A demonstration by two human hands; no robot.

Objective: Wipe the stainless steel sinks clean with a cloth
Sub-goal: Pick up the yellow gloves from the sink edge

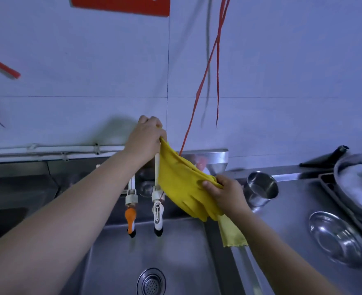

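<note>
Head view cuts off the sink (175, 248) below its drain; both hands' fingers clench a yellow cloth (184, 188) (left hand (144, 138) high, right hand (227, 193) low), hiding part of the white tap (158, 211); steel cup (261, 189) stands on the surface (286, 226).

A: Wall?
B: Pale bluish-white tiled wall (282, 71) fills the upper frame, thin dark grout lines. Red rectangular sign (120, 5) top centre, thin red cords (218, 60) hanging upper right.
A: Anything else?
B: White horizontal wall pipe (48, 149) at left. Dim, cool light.
</note>
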